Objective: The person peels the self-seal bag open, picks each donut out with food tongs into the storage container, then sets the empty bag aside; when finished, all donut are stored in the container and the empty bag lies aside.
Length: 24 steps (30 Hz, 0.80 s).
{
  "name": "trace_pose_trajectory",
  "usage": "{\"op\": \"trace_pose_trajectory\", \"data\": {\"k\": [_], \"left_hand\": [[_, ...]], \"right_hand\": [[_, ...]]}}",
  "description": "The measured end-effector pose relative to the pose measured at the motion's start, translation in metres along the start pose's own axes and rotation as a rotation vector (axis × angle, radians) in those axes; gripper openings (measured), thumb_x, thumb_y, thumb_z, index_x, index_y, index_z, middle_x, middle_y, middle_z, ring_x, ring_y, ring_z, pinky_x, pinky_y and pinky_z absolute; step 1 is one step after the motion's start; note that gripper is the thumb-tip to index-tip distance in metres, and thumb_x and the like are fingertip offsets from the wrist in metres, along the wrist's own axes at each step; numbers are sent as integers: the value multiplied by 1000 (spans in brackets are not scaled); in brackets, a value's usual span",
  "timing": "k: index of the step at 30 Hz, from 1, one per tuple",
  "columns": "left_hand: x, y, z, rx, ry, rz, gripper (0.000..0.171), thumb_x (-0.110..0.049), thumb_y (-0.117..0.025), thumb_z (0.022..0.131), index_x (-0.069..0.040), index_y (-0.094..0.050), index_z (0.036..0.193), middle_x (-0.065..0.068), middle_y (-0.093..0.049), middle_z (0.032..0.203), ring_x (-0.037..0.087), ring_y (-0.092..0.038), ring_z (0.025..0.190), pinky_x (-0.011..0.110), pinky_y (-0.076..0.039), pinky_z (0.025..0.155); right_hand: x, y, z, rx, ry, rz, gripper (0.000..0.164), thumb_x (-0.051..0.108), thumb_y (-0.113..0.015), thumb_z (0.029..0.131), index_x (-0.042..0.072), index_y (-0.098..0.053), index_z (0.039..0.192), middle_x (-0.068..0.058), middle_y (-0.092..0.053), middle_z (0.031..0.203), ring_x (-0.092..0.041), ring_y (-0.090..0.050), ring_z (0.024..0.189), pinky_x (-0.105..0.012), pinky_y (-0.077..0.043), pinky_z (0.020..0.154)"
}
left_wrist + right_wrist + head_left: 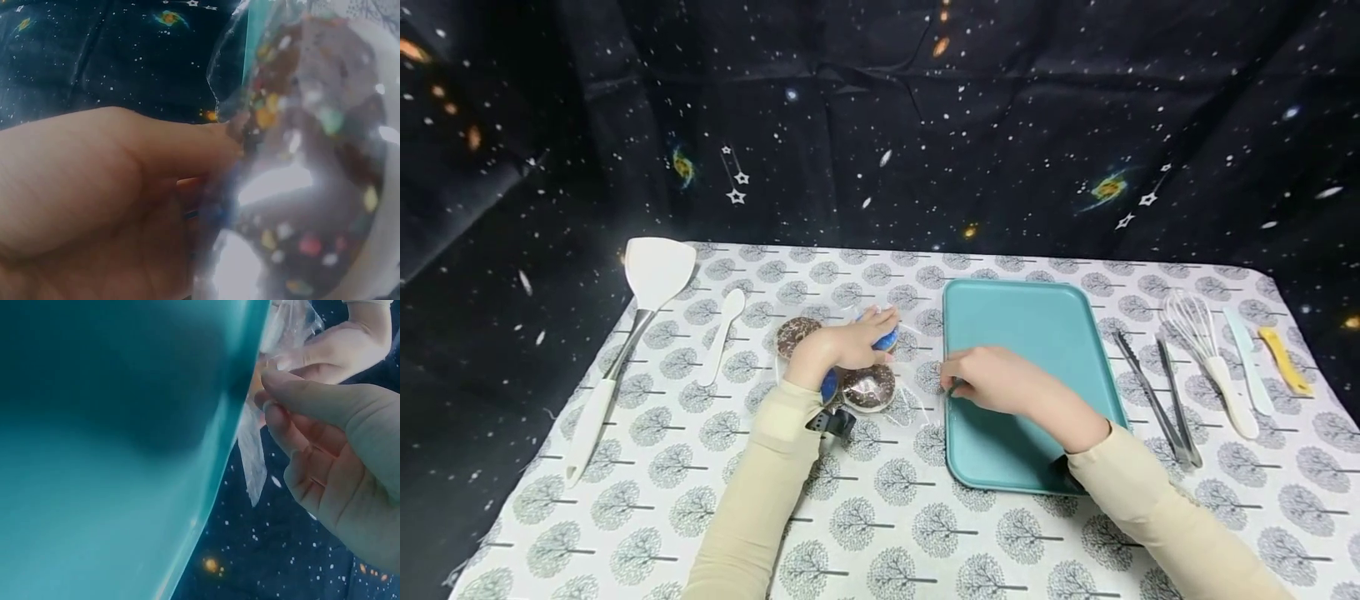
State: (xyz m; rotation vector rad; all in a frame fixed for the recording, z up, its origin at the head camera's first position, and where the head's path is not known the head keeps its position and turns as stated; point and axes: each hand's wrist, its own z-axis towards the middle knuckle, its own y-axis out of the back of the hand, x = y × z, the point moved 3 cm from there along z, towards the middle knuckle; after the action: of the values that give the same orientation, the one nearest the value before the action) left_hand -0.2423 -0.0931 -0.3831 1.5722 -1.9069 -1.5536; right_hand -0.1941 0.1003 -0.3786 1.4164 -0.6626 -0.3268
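Note:
Several round donuts in clear plastic lie left of the tray. My left hand (850, 340) reaches over them, its fingers and thumb around a blue-topped donut (887, 340). Just below that hand is a chocolate donut (868, 387) with coloured sprinkles, large and shiny in the left wrist view (312, 162). Another brown donut (796, 335) sits by the left wrist, and a second blue one (829, 386) is mostly covered. My right hand (988, 379) hangs at the left rim of the teal tray (1030, 312), fingers loosely bent, nothing visibly held; plastic (253, 456) shows behind its fingertips (275, 376).
A white spatula (658, 271) and small white spoon (722, 337) lie on the left. Right of the tray are black-tipped tongs (1150, 392), a whisk (1217, 367), a pale blue spreader (1247, 358) and a yellow-handled tool (1285, 362). A dark starry cloth hangs behind.

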Motion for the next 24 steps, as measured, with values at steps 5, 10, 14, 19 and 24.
{"op": "trace_pose_trajectory", "data": {"k": [5, 10, 14, 19, 24], "left_hand": [[5, 1, -1, -15, -9, -4, 70, -25, -49, 97, -7, -7, 150, 9, 2, 157, 32, 6, 142, 51, -3, 114], [8, 2, -4, -21, -4, -15, 71, -25, -50, 96, -8, -7, 150, 8, 1, 157, 31, 5, 143, 50, -3, 114], [9, 2, -7, -23, 3, -38, 70, -24, -50, 96, -7, -8, 150, 8, 0, 157, 31, 5, 143, 50, -3, 114], [6, 4, -8, -52, -4, -66, 68, -22, -50, 96, -7, -11, 150, 11, -4, 156, 33, 1, 142, 51, -5, 114], [0, 7, -5, -152, 36, 1, 65, -33, -49, 97, -15, -16, 150, 11, -7, 156, 34, -6, 142, 53, -5, 113]], "right_hand": [[-4, 2, -11, -16, -15, 16, 15, 8, -72, 79, 11, -70, 93, 1, -69, 94, -17, -66, 86, -33, -54, 79], [-8, 0, -21, -18, -36, 25, 16, 8, -69, 82, 11, -70, 98, 0, -70, 98, -18, -67, 89, -33, -54, 81], [-7, 2, -26, -16, -38, 38, 14, 11, -68, 83, 10, -70, 97, 0, -70, 98, -18, -67, 90, -34, -54, 82], [-5, 13, -33, 1, -35, 51, 13, 12, -67, 85, 9, -70, 97, 0, -70, 96, -18, -67, 87, -32, -54, 79], [-3, 24, -39, 5, -59, 23, 13, 15, -67, 86, 11, -70, 98, 3, -70, 97, -15, -66, 84, -31, -54, 75]]}}
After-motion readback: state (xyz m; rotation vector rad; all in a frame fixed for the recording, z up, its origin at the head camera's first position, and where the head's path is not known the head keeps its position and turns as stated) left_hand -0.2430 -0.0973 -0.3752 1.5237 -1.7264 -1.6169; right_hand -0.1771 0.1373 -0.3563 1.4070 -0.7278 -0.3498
